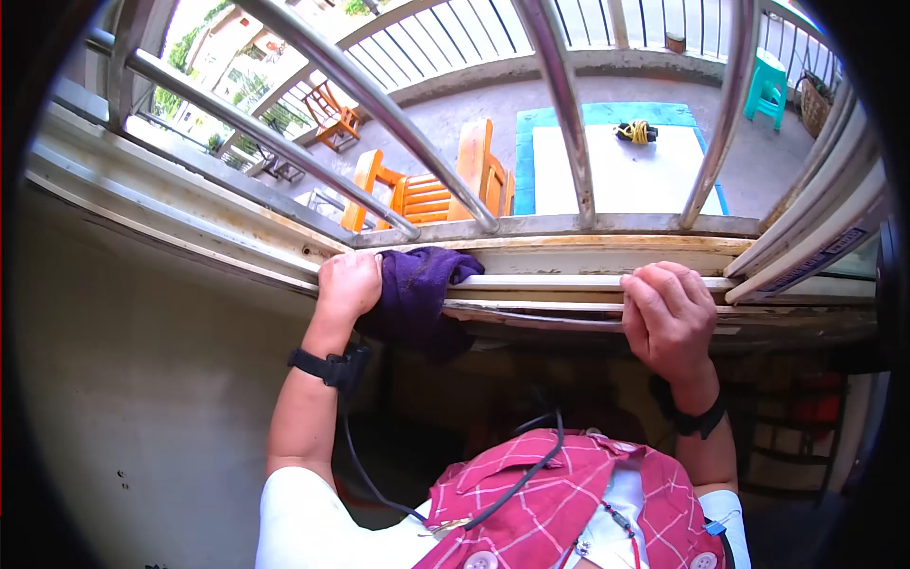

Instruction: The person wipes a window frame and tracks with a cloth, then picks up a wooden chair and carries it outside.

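A dark purple cloth (417, 284) lies bunched over the window track (559, 283) and hangs down on the near side. My left hand (349, 283) is closed at the cloth's left edge, gripping it against the sill; the fingertips are hidden. My right hand (671, 313) is some way to the right, its fingers curled over the raised rail of the same track, with the thumb on the near side. Dirt and worn paint show along the window frame (607, 256).
Metal bars (559, 104) cross the opening just beyond the track. A sliding window pane (825, 256) stands at the right. Outside are wooden chairs (427, 194), a white-topped table (607, 175) with a yellow cord bundle (639, 133), and a green stool (766, 90).
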